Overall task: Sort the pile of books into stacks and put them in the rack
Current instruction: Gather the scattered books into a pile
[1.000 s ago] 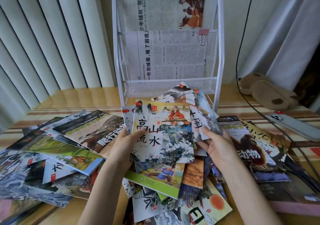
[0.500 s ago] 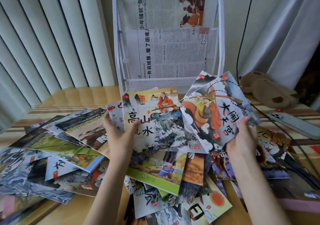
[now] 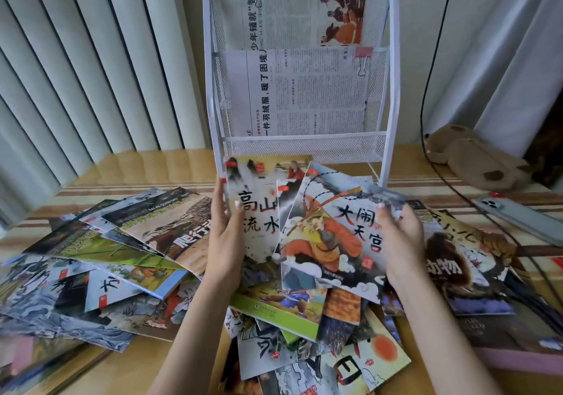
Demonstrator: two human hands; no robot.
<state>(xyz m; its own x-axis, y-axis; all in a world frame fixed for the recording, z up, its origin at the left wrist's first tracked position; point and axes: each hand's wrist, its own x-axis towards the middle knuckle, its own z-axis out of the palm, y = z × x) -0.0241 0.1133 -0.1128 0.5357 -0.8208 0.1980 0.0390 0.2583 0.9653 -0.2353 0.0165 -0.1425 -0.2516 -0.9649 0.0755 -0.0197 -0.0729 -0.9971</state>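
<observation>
A pile of thin picture books (image 3: 274, 312) lies spread over the wooden table. My left hand (image 3: 227, 230) grips a book with a yellowish mountain cover (image 3: 253, 199) by its left edge, thumb on the front. My right hand (image 3: 399, 239) holds a book showing an orange monkey figure (image 3: 329, 236) by its right edge. The monkey book overlaps the front of the mountain book, and at least one more thin book sits between them. Both are held up above the pile, in front of the white mesh rack (image 3: 391, 90) at the back.
Newspaper sheets (image 3: 304, 90) are clipped inside the rack's upper tiers. More books fan out on the left (image 3: 128, 242) and on the right (image 3: 457, 266). A phone (image 3: 518, 215), a black cable (image 3: 426, 139) and a brown plush toy (image 3: 475, 157) lie at the right. Vertical blinds hang behind.
My right hand lifted the monkey book out of the pile, then brought it left and down onto the mountain book in my left hand. The left hand shifted slightly right.
</observation>
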